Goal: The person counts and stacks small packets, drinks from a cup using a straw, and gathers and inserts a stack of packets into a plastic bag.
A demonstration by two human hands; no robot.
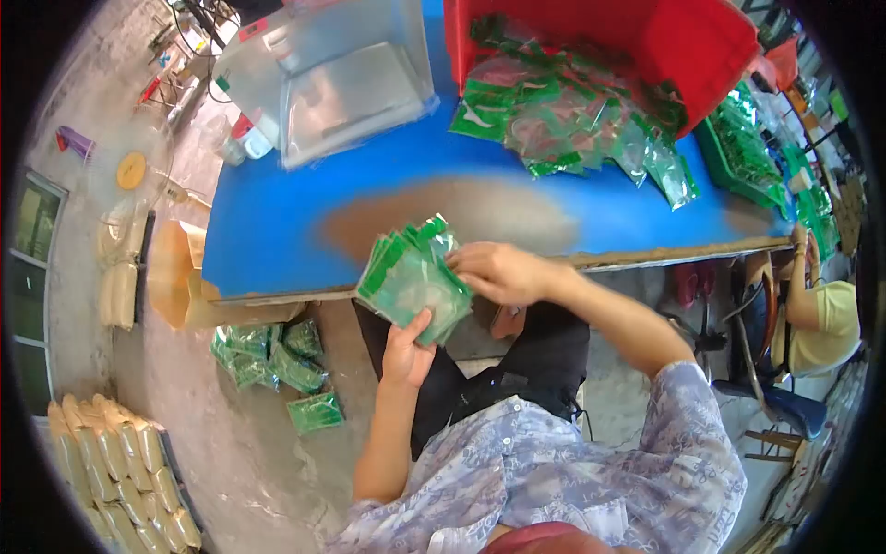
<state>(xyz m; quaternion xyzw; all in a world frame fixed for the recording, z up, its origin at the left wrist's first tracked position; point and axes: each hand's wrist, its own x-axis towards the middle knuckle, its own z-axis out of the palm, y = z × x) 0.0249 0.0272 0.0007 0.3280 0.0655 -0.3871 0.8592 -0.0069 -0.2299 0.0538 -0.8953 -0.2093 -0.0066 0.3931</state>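
Note:
My left hand point(409, 355) grips a fanned stack of small clear plastic packets with green header strips point(415, 282) from below, the thumb lying on top. The stack is above my lap, just in front of the table edge. At its upper right edge my right hand point(498, 273) is closed, fingers pinched on the packets' edge; its fingertips are partly hidden. Past the table's front strip, more such packets point(572, 120) lie in a loose heap, spilling out of a red bin point(683, 46) tipped on its side.
A clear plastic box point(355, 102) and white bottles point(251, 138) stand on the blue table point(268, 217). At right is a green tray point(738, 152) of packets, with another person point(821, 323) seated nearby. Bundled green packets point(277, 355) lie on the floor at left, near stacked brown packages point(120, 462).

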